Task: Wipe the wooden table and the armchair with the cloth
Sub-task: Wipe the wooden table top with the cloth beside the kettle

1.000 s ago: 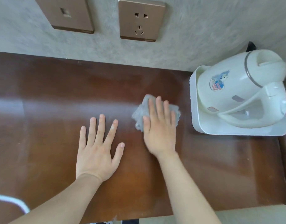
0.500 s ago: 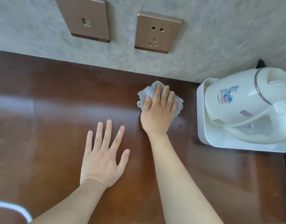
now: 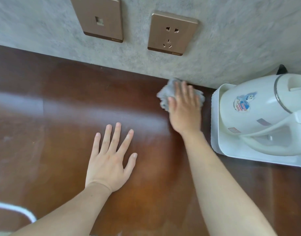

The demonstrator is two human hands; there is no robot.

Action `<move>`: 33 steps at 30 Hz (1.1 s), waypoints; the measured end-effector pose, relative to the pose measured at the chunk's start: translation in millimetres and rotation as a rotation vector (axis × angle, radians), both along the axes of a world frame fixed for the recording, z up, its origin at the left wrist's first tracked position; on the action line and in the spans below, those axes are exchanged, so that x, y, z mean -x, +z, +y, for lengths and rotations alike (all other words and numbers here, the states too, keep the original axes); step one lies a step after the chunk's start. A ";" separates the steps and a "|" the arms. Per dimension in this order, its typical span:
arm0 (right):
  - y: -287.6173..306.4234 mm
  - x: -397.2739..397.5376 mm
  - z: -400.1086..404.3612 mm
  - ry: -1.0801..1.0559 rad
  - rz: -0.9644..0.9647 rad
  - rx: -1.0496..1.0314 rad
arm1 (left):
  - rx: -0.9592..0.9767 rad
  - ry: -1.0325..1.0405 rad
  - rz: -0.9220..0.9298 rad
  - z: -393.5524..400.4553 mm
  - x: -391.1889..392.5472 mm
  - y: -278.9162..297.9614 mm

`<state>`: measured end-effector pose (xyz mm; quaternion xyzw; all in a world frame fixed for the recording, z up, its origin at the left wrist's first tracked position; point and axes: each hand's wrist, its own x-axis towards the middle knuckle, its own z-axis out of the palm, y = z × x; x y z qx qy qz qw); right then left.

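Observation:
The dark brown wooden table (image 3: 52, 116) fills most of the head view and runs back to a grey wall. A crumpled grey cloth (image 3: 164, 96) lies at the table's far edge, touching the wall. My right hand (image 3: 184, 110) presses flat on the cloth with straight fingers; it is blurred. Palm down on the bare wood, nearer to me and to the left, rests my left hand (image 3: 110, 160) with its fingers spread. No armchair is in view.
A white electric kettle (image 3: 258, 113) stands on a white tray (image 3: 216, 145) at the right, close beside my right hand. Two bronze wall plates, a switch (image 3: 98, 17) and a socket (image 3: 171, 33), sit above the table. A white cord (image 3: 15, 208) curves at the lower left.
My right hand has slid the cloth away from me, from the middle of the table to the wall edge. My left hand has stayed flat in place.

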<state>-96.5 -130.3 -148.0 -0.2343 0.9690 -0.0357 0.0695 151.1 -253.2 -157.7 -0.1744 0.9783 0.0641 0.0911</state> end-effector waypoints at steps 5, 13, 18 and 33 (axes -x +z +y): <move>-1.0 -29.1 46.2 -0.155 -0.041 0.069 | 0.011 -0.007 0.014 -0.3 1.3 -1.6; 10.1 -177.0 101.6 -0.097 -0.161 0.018 | -0.007 -0.012 0.018 -0.6 0.9 -2.5; 7.5 -66.2 55.8 0.015 -0.084 0.008 | 0.012 -0.006 0.022 -0.6 2.2 -2.3; 4.1 -263.9 103.8 -0.135 -0.164 0.053 | 0.049 -0.005 0.030 0.9 0.6 -3.6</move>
